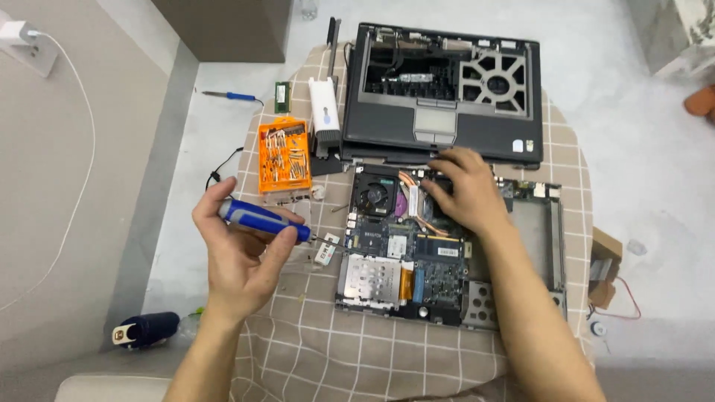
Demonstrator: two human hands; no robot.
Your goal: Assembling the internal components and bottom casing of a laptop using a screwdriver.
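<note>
Left hand (234,257), blue screwdriver (261,218)

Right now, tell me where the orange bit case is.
In the head view, the orange bit case lies on the checked cloth, left of the opened laptop shell, above the left hand.

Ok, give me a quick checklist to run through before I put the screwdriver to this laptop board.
1. Blue screwdriver gripped in left hand: ok.
2. Right hand steadying the motherboard: ok, it rests flat on the upper part.
3. Bit seated in a screw: cannot tell, tip too small to see.
4. Orange bit case nearby: ok, left of the board.
5. Laptop shell off the board: ok, lying behind it.
</note>
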